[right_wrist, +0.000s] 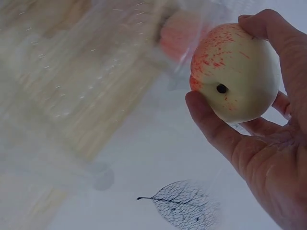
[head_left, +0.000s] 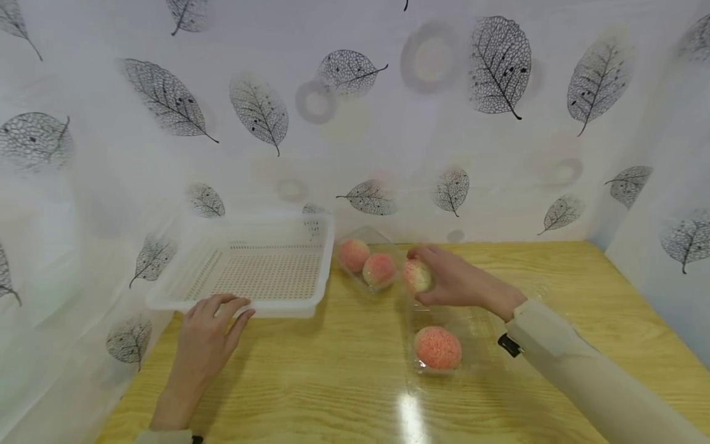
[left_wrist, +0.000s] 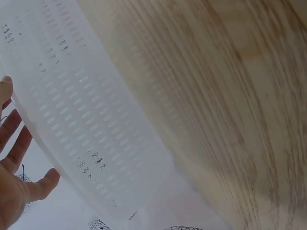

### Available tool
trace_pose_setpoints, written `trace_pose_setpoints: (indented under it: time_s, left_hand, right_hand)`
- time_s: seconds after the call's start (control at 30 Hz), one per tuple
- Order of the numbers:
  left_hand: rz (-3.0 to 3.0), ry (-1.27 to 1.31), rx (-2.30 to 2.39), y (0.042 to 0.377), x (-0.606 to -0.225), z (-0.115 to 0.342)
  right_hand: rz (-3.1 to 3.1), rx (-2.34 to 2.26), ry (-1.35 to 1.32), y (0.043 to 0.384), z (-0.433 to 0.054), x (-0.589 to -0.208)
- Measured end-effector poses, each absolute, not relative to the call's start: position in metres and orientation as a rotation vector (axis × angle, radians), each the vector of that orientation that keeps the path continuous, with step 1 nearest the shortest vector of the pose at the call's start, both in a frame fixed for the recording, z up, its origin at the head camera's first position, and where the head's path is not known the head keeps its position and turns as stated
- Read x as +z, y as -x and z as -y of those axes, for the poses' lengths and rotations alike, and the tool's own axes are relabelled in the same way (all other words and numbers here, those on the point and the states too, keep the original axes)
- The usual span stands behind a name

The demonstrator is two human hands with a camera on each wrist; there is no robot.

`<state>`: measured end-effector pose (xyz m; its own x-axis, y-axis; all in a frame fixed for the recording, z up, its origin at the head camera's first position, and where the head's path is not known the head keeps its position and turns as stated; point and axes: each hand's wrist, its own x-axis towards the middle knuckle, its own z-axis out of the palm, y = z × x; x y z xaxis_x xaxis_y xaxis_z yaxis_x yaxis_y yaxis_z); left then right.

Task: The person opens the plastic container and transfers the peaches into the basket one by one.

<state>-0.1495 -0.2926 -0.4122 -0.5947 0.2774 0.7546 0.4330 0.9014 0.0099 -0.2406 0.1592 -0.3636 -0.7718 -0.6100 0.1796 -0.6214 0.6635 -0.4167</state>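
The head view looks forward and down from farthest off, the bench (head_left: 333, 382) across the lower frame. The left-wrist view faces a white basket (left_wrist: 76, 115) closely, at frame left; the right-wrist view, a peach (right_wrist: 244, 72), upper right. The head view shares both, either side of centre.

A pale wooden table (head_left: 333, 382) with yellowish, wavy grain spread across the lower part of the head view, a white streak of glare (head_left: 411, 419) shining near its front. Behind it, and along both sides, hung a whitish sheet (head_left: 366, 145) printed with black, lacy skeleton leaves, among them a large upright leaf print (head_left: 501, 65). Soft grey ring prints (head_left: 429, 57) and a faint yellow blotch (head_left: 345, 120) were scattered between the leaves.
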Motion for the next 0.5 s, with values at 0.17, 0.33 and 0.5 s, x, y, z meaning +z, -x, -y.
trace_pose_setpoints:
  time_s: [0.17,0.33,0.5]
  left_hand:
    - [2.245,0.501,-0.245,0.149,-0.412,0.293]
    - [2.244,0.504,-0.245,0.149,-0.413,0.292]
    - [2.235,0.504,-0.249,0.149,-0.413,0.291]
  right_hand:
    - [2.827,0.709,-1.094,0.243,-0.14,-0.35]
    - [2.794,0.741,-1.11,0.244,-0.125,-0.342]
    - [2.755,0.76,-1.158,0.246,-0.111,-0.337]
